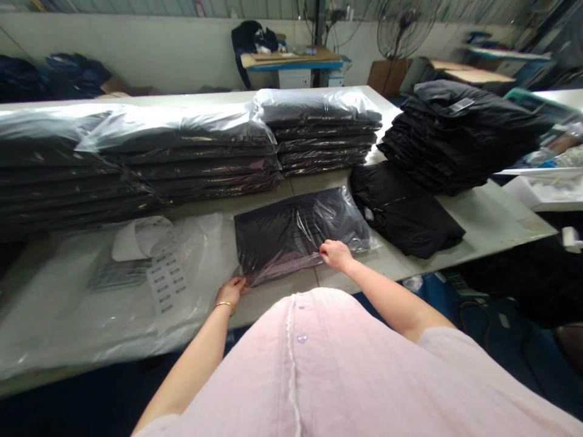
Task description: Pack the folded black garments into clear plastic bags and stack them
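Observation:
A folded black garment in a clear plastic bag point(277, 233) lies flat on the table in front of me. My left hand point(231, 290) pinches the bag's near left corner. Farther right along the same near edge, my right hand point(336, 255) has its fingers closed on the bag's plastic. Just right of the bag rests a folded black garment point(405, 209) without plastic. Flat clear bags point(200, 243) spread over the table at my left, with a sheet of labels point(166, 282) and a curled white strip point(136, 240) on them.
Stacks of bagged dark garments point(195, 152) line the table's far side, with another bagged stack point(325, 130) beside them. A tall pile of black garments point(455, 133) stands at the back right. Beyond are a work table point(291, 60) and a fan point(405, 27).

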A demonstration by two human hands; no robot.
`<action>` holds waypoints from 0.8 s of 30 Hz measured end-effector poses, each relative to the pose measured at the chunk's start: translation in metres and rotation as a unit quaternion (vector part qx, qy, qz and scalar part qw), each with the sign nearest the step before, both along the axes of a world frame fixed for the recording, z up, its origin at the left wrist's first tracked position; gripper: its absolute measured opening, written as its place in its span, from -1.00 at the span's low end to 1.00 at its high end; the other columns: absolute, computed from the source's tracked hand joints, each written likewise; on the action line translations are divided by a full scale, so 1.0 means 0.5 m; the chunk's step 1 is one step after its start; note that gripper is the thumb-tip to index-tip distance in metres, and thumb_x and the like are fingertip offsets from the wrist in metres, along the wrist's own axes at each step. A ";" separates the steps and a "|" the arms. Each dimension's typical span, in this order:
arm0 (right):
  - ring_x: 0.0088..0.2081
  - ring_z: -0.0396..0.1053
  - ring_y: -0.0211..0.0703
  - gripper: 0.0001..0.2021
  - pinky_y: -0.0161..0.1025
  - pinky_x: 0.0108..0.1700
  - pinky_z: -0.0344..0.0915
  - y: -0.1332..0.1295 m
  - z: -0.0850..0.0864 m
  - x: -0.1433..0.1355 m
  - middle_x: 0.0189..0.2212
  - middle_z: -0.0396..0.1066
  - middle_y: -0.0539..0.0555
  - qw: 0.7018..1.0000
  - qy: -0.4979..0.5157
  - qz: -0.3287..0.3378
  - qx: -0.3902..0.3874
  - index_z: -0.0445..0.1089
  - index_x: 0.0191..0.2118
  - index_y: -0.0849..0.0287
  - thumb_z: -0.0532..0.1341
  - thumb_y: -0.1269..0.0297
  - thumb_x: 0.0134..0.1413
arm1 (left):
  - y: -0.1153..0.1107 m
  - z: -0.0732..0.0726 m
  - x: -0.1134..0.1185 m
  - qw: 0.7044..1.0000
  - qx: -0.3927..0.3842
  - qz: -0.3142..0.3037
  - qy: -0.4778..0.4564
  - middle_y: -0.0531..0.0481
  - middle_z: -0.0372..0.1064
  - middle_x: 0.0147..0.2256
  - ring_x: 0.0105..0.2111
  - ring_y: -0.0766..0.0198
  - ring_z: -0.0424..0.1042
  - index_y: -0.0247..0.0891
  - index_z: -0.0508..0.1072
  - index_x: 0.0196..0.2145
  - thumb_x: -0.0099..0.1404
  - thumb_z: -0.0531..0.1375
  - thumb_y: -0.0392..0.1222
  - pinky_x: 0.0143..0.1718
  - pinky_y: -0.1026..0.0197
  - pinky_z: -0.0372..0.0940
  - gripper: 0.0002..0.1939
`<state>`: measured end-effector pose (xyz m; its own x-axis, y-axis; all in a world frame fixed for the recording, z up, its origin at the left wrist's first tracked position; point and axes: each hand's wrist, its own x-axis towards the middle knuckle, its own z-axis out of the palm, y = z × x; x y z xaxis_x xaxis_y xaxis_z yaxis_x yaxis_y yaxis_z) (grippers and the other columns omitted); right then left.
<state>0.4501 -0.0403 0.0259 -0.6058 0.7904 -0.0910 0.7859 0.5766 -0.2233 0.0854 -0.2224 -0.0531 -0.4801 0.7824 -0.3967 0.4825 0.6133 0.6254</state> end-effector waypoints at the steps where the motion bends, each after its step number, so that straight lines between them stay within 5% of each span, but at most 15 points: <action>1: -0.17 0.38 -0.13 -0.79 -0.25 -0.12 0.22 0.013 0.009 -0.007 -0.19 0.44 0.07 1.000 0.009 -0.004 -0.013 0.49 -0.20 0.07 0.13 0.17 0.22 | 0.000 -0.004 -0.002 1.000 0.005 0.002 -0.015 -0.05 0.52 -0.45 -0.35 0.14 0.49 -0.25 0.50 -0.36 0.18 0.04 0.11 -0.30 0.18 0.28 -0.60; 7: -0.19 0.36 -0.17 -0.88 -0.29 -0.15 0.24 0.076 0.079 -0.072 -0.23 0.43 0.05 0.994 0.106 -0.010 -0.026 0.44 -0.24 0.11 0.19 0.23 0.18 | 0.000 -0.014 -0.006 0.998 0.026 0.015 -0.058 -0.04 0.50 -0.49 -0.40 0.14 0.46 -0.24 0.48 -0.42 0.12 0.07 0.11 -0.30 0.17 0.25 -0.63; 11: -0.21 0.35 -0.16 -0.85 -0.26 -0.11 0.27 0.096 0.097 -0.138 -0.23 0.40 0.08 0.974 0.225 -0.008 0.016 0.41 -0.22 0.12 0.11 0.25 0.23 | -0.002 -0.006 -0.004 0.997 0.036 0.012 -0.062 -0.04 0.49 -0.51 -0.40 0.13 0.46 -0.22 0.48 -0.45 0.09 0.09 0.15 -0.32 0.16 0.25 -0.61; 15: -0.02 0.33 -0.11 -0.72 -0.16 0.08 0.24 0.104 0.066 -0.165 -0.12 0.41 0.15 0.947 0.318 -0.029 0.032 0.39 -0.06 0.18 -0.01 0.32 0.26 | -0.007 -0.001 -0.003 0.997 0.047 0.014 -0.067 -0.03 0.48 -0.51 -0.39 0.14 0.46 -0.22 0.46 -0.46 0.08 0.09 0.21 -0.30 0.17 0.26 -0.58; 18: 0.29 0.03 -0.04 -0.55 0.00 0.28 0.00 0.071 0.023 -0.153 0.22 0.18 0.24 0.953 0.288 -0.049 0.073 0.18 0.23 0.25 -0.03 0.36 0.25 | -0.013 -0.001 -0.001 0.996 0.061 0.017 -0.070 -0.03 0.46 -0.51 -0.39 0.15 0.44 -0.21 0.45 -0.49 0.07 0.07 0.23 -0.29 0.17 0.26 -0.56; 21: 0.39 -0.29 -0.01 -0.46 0.10 0.36 -0.29 0.011 -0.023 -0.134 0.37 -0.11 0.20 0.973 0.195 0.046 0.114 0.02 0.34 0.24 0.00 0.30 0.28 | -0.018 0.000 0.002 0.995 0.074 0.013 -0.065 -0.02 0.44 -0.52 -0.42 0.18 0.41 -0.21 0.43 -0.52 0.08 0.06 0.23 -0.31 0.18 0.24 -0.56; 24: 0.40 -0.35 -0.02 -0.39 0.09 0.38 -0.38 -0.028 -0.065 -0.117 0.39 -0.19 0.17 0.974 0.125 0.139 0.131 -0.02 0.36 0.23 0.06 0.14 0.27 | -0.018 0.007 0.006 0.996 0.075 0.025 -0.051 0.01 0.40 -0.58 -0.48 0.21 0.37 -0.21 0.40 -0.55 0.12 0.05 0.21 -0.36 0.19 0.21 -0.58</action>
